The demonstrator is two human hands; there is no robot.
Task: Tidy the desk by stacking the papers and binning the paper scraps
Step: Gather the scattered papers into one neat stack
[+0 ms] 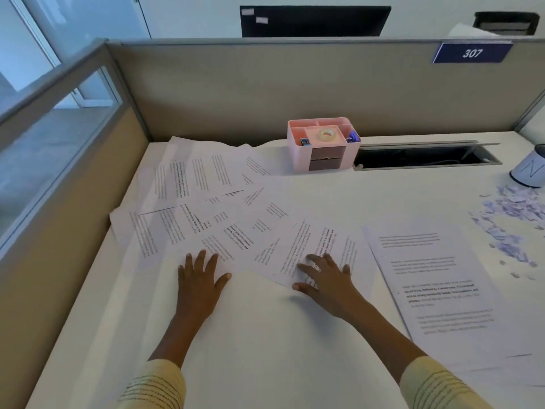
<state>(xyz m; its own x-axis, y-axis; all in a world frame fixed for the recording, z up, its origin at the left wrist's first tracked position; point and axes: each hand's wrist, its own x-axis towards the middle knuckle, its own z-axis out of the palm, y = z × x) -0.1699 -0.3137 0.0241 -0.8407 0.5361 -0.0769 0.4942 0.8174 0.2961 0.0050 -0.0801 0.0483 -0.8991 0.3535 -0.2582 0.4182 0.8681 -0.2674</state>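
Observation:
Several printed sheets [206, 202] lie fanned out and overlapping across the left half of the white desk [265, 335]. My left hand [200, 278] lies flat with spread fingers on the near edge of that spread. My right hand [321, 278] presses flat on the nearest sheet [309, 246] of the fan. A separate sheet or small stack [436, 278] lies square on the right. Pale purple paper scraps [513, 219] are scattered at the far right. A small white bin [529, 169] with a dark rim stands just behind the scraps.
A pink desk organiser [323, 144] with tape and clips stands at the back centre. Beside it is an open cable slot [424, 156] in the desk. Grey partition walls [265, 87] close off the back and left sides.

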